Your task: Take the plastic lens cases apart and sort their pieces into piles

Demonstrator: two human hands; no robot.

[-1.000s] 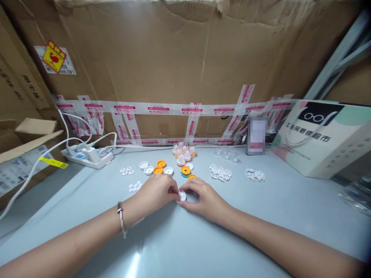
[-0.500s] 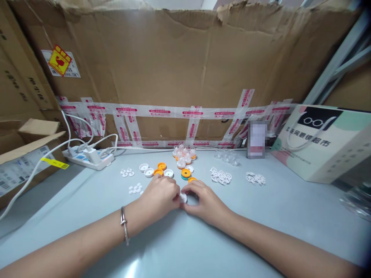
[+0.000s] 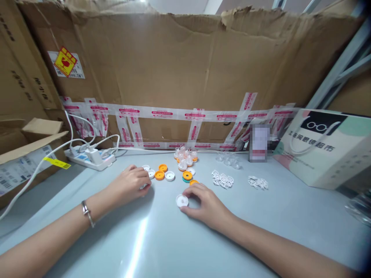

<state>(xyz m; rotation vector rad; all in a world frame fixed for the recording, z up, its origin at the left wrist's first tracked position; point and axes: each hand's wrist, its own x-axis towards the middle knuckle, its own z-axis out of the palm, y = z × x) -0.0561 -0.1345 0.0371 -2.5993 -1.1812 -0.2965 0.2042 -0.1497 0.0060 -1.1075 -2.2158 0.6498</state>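
My right hand pinches a shallow white round cap at its right edge, between thumb and fingers, low over the table. Inside the cap a small white part shows at the centre. My left hand is at the left with its fingers curled down, where small white pieces lay; a bit of white shows by the fingertips, too small to make out. Beyond the hands sit white caps and orange caps. An orange cap rests on a teal one, near a cluster of clear-domed pieces.
White lattice-like parts and flat white parts lie to the right, with clear domes behind. A power strip with cables stands left. A phone-like device, paper bag and large carton border the table.
My left hand has moved left from the white cap to the small white pieces, uncovering the cap. My right hand keeps holding the cap in nearly the same place.
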